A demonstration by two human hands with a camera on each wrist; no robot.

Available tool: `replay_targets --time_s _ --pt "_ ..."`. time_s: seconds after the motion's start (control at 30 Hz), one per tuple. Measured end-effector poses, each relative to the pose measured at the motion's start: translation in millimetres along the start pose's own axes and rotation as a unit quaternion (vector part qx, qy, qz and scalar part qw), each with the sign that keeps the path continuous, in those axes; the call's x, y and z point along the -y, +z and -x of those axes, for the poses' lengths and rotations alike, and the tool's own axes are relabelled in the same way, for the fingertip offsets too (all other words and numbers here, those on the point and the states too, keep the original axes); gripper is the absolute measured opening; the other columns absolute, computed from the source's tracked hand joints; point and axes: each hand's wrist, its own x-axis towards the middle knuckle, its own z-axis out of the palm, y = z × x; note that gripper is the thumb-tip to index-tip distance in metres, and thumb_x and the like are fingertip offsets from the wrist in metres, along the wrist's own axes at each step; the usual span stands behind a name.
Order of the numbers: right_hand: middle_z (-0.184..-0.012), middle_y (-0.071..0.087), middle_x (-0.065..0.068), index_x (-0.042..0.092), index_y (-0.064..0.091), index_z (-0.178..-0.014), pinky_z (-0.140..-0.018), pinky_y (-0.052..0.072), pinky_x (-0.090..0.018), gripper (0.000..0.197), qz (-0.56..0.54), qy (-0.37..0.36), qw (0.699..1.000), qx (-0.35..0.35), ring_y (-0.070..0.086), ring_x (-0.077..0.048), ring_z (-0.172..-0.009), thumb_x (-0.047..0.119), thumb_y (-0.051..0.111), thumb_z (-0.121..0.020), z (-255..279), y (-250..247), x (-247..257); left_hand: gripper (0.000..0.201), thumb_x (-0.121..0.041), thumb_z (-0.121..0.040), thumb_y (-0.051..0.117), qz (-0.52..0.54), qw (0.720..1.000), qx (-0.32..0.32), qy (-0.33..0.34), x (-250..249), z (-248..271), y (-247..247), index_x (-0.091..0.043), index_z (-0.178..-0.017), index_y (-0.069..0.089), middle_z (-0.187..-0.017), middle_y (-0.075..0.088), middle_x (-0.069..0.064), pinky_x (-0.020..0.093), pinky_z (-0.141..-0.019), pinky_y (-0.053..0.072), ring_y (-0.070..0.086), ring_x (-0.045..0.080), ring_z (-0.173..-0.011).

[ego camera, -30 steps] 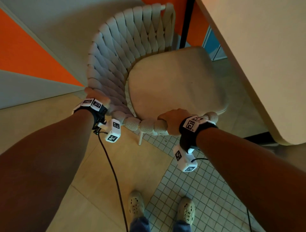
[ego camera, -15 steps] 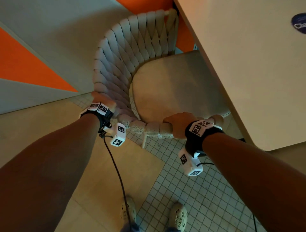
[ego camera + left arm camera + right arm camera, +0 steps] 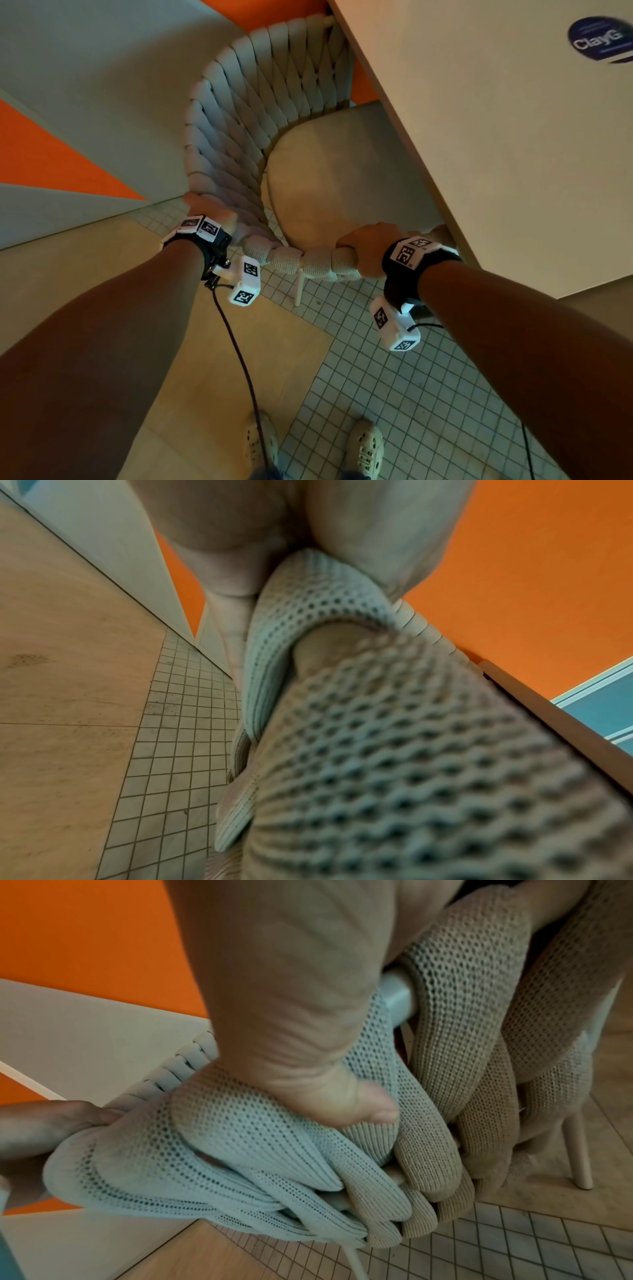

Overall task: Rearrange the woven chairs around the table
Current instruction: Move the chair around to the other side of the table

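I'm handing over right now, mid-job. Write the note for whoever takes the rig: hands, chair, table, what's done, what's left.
Left hand: grips the woven chair backrest rim at its left bend.
Right hand: grips the same rim near its right end, thumb wrapped under.
Chair: faces the table, its seat cushion partly under the tabletop edge.
Done: this chair is held and part-way tucked in.
Left: probably seat it fully, release, then check other chairs; none are in view.

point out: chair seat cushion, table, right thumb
chair seat cushion (image 3: 335,185): head view, middle of the pad.
table (image 3: 496,144): head view, bare top.
right thumb (image 3: 359,1104): right wrist view, tip pressed on the woven rim.
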Motion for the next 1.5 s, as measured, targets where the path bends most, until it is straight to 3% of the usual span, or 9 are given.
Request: replay_targets --time_s 0.1,0.27,0.63,0.7,0.8,0.9,1.17,1.33,1.5 --pt "-0.084 0.062 0.014 0.035 0.064 -0.100 -0.072 0.042 -0.029 0.012 -0.001 0.004 1.000 -0.008 0.058 -0.014 -0.080 0.032 0.058 -0.091 -0.4 0.2 -3.0 0.056 -0.009 -0.098 0.049 -0.001 1.000 0.017 0.001 -0.6 3.0 0.1 0.010 -0.141 0.019 -0.121 0.045 0.023 0.040 -0.094 0.039 0.050 0.037 -0.108" --pt "-0.091 0.068 0.009 0.034 0.065 -0.101 -0.071 0.044 -0.030 0.013 0.013 0.004 1.000 -0.025 0.061 -0.016 -0.082 0.032 0.060 -0.089 -2.0 3.5 2.2 0.065 -0.005 -0.091 0.063 0.022 1.000 -0.009 -0.012 -4.4 -6.5 2.0 0.010 -0.143 0.027 -0.142 0.044 0.028 0.031 -0.081 0.033 0.048 0.037 -0.128" --pt "-0.085 0.061 0.011 0.038 0.060 -0.093 -0.072 0.048 -0.032 0.009 0.010 0.003 0.999 -0.036 0.061 -0.017 -0.084 0.029 0.058 -0.090 -16.7 8.7 13.9 0.062 -0.008 -0.094 0.060 0.004 1.000 -0.002 -0.019 -4.6 -18.0 -9.5 0.009 -0.143 0.026 -0.143 0.043 0.027 0.039 -0.101 0.038 0.047 0.037 -0.129" --pt "-0.084 0.060 0.011 0.036 0.062 -0.095 -0.071 0.047 -0.032 0.009 0.012 0.002 0.999 -0.037 0.061 -0.017 -0.083 0.029 0.058 -0.090 -16.7 7.8 15.4 0.066 -0.011 -0.093 0.061 -0.015 1.000 0.022 -0.014 -4.1 -15.8 -13.2 0.005 -0.144 0.021 -0.137 0.046 0.024 0.044 -0.097 0.041 0.052 0.038 -0.119" --pt "-0.085 0.062 0.011 0.034 0.064 -0.100 -0.069 0.044 -0.030 0.012 0.011 0.006 0.999 -0.031 0.060 -0.016 -0.081 0.029 0.057 -0.091 -15.5 7.5 15.7 0.073 -0.013 -0.087 0.065 -0.031 0.999 0.037 -0.011 -4.0 -10.7 -15.4 0.001 -0.140 0.017 -0.114 0.050 0.018 0.043 -0.074 0.045 0.053 0.034 -0.089" --pt "-0.089 0.065 0.010 0.035 0.064 -0.100 -0.068 0.044 -0.031 0.013 0.011 0.009 0.999 -0.030 0.061 -0.017 -0.082 0.030 0.058 -0.090 -14.7 8.9 15.0 0.073 -0.010 -0.085 0.067 -0.020 0.999 0.034 -0.012 -3.3 -6.6 -15.0 -0.001 -0.139 0.019 -0.105 0.048 0.018 0.041 -0.070 0.043 0.052 0.033 -0.084" --pt "-0.086 0.065 0.010 0.035 0.059 -0.088 -0.069 0.044 -0.031 0.005 0.010 0.007 0.999 -0.035 0.059 -0.016 -0.080 0.030 0.058 -0.090 -19.3 6.3 20.8 0.078 -0.019 -0.083 0.068 -0.034 0.999 0.037 -0.020 -2.9 -13.6 -23.6 -0.006 -0.141 0.017 -0.119 0.053 0.021 0.044 -0.074 0.045 0.055 0.034 -0.090" --pt "-0.089 0.068 0.009 0.035 0.065 -0.098 -0.073 0.046 -0.031 0.012 0.000 0.009 1.000 -0.029 0.061 -0.016 -0.083 0.029 0.060 -0.089 -17.1 7.0 19.7 0.074 -0.013 -0.084 0.067 -0.004 0.999 0.037 -0.025 -1.3 -9.2 -20.9 -0.006 -0.141 0.020 -0.126 0.051 0.023 0.040 -0.071 0.043 0.050 0.033 -0.085" --pt "-0.087 0.066 0.011 0.034 0.064 -0.096 -0.072 0.043 -0.030 0.011 -0.007 0.003 1.000 -0.026 0.059 -0.015 -0.081 0.028 0.060 -0.089 -17.9 6.1 18.1 0.074 -0.007 -0.083 0.068 0.001 0.999 0.009 -0.031 -7.3 -6.0 -17.9 -0.003 -0.141 0.022 -0.127 0.052 0.023 0.043 -0.078 0.047 0.058 0.040 -0.103"
